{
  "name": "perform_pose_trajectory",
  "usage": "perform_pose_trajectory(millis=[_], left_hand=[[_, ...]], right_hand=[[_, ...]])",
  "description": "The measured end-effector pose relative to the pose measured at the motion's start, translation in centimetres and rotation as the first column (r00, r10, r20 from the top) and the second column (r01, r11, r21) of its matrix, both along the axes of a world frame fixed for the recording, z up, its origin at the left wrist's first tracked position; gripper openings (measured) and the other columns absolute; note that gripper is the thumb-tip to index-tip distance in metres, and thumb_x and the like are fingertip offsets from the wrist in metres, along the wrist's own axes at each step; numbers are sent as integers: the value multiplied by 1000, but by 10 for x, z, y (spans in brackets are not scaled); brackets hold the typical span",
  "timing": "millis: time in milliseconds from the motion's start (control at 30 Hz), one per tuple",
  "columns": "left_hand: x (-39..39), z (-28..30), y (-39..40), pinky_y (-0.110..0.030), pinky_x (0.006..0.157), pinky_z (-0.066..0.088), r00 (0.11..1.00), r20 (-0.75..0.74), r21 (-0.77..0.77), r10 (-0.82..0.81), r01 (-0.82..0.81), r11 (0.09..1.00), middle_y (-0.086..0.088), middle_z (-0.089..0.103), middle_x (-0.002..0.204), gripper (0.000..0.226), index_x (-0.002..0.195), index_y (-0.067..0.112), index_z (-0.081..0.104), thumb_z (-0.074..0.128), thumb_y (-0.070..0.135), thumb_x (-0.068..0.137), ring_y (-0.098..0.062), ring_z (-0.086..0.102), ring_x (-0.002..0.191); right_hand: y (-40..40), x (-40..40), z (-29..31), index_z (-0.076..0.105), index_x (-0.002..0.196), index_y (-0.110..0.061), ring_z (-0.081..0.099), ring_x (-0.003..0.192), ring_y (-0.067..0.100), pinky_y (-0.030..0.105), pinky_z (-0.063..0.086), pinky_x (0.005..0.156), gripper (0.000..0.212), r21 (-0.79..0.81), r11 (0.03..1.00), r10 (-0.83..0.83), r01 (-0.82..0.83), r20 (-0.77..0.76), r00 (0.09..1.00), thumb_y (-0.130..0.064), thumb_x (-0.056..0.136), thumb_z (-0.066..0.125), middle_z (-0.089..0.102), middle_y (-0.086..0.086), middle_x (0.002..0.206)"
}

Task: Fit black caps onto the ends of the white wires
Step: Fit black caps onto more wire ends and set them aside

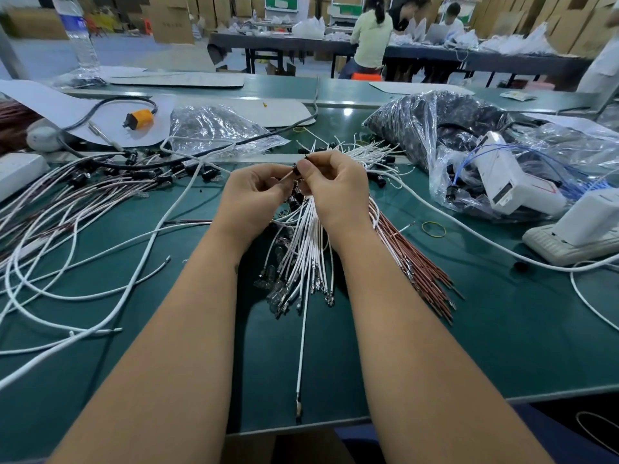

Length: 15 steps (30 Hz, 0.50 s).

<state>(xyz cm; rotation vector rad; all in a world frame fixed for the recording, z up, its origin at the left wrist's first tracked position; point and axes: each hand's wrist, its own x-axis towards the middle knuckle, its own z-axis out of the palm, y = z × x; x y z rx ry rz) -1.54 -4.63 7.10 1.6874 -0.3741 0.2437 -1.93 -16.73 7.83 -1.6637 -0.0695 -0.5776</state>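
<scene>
My left hand [256, 192] and my right hand [335, 185] meet above the green table [469, 329]. A small black cap [296, 171] sits between their fingertips; the left fingers curl round it and a thin wire end. My right thumb and forefinger pinch a wire end at the cap. A bundle of white wires [306, 249] hangs down from under both hands, with one long white wire [301, 356] reaching the table's near edge. Red-brown wires [415, 262] fan out to the right. Capped wires [110, 185] lie in a pile at the left.
Clear bags of black parts lie at the back centre [214, 128] and back right [435, 128]. A white device [576, 229] and a bagged tool [502, 175] stand at the right. A yellow rubber band [434, 229] lies nearby. People sit at far tables.
</scene>
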Motion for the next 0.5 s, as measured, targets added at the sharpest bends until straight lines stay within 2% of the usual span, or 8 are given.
perform_pose_trajectory(millis=[33,133,233,333,433,500], left_hand=[[0,0,0,-29,65,37,1000,1,1,3,-3,1000,-12,56,70,19,87,23,71,62,6,91,-21,44,65],[2,-1,1,-16,63,45,999,24,2,41,-41,999,7,64,64,17,84,22,70,62,8,91,-4,54,61],[8,-2,2,-20,69,46,996,39,-14,83,-82,996,0,64,73,15,90,15,68,57,6,94,-10,54,69],[12,-4,6,-12,69,45,990,53,-74,129,-125,989,0,60,75,18,96,13,60,46,2,97,-5,55,69],[13,-5,7,-5,63,41,989,54,-121,137,-129,984,0,57,76,26,91,22,54,41,2,99,1,54,66],[14,-5,8,-4,62,40,990,39,-171,138,-129,977,1,58,75,28,87,23,53,41,1,98,4,56,65]], right_hand=[[0,0,0,65,87,-12,64,70,18,36,58,72,6,-26,1000,-4,5,14,1000,-6,87,69,66,1,75],[0,-1,0,67,92,-14,65,73,17,36,58,74,8,-78,997,15,-12,36,999,-8,86,69,66,-1,78],[3,-2,0,68,101,-13,63,70,13,32,58,71,12,-83,996,19,-16,38,999,-13,89,66,64,-4,76],[2,-1,-1,63,115,-13,64,74,21,30,54,70,22,-144,989,-35,36,9,999,-12,94,58,58,-7,78],[-1,0,-4,62,116,-14,56,69,8,15,43,62,24,-306,946,-109,106,6,994,-8,94,53,54,-13,76],[-2,1,-6,65,111,-15,52,69,2,15,40,59,22,-427,896,-133,120,-1,991,-10,94,53,55,-13,76]])
